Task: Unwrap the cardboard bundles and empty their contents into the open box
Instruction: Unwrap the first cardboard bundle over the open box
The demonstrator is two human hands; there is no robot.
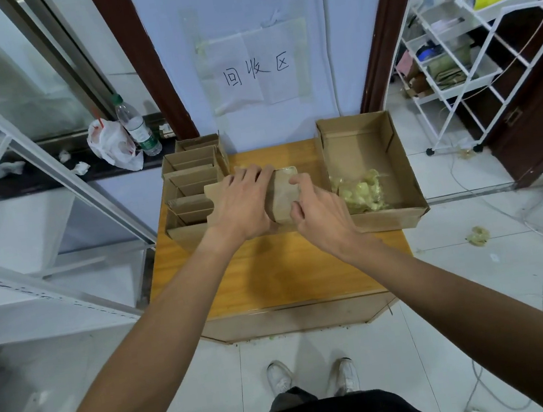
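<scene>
A cardboard bundle wrapped in clear tape lies on the small wooden table, between both hands. My left hand grips its left side, fingers curled over the top. My right hand pinches the bundle's right end with thumb and fingers. The open box stands at the table's right and holds a pile of pale yellow-green pieces in clear wrap. A stack of several other cardboard bundles fills the table's left side.
A white wire shelf cart stands at the right. A plastic bottle and a white bag sit on the dark ledge at the left. A scrap of wrap and cables lie on the tiled floor.
</scene>
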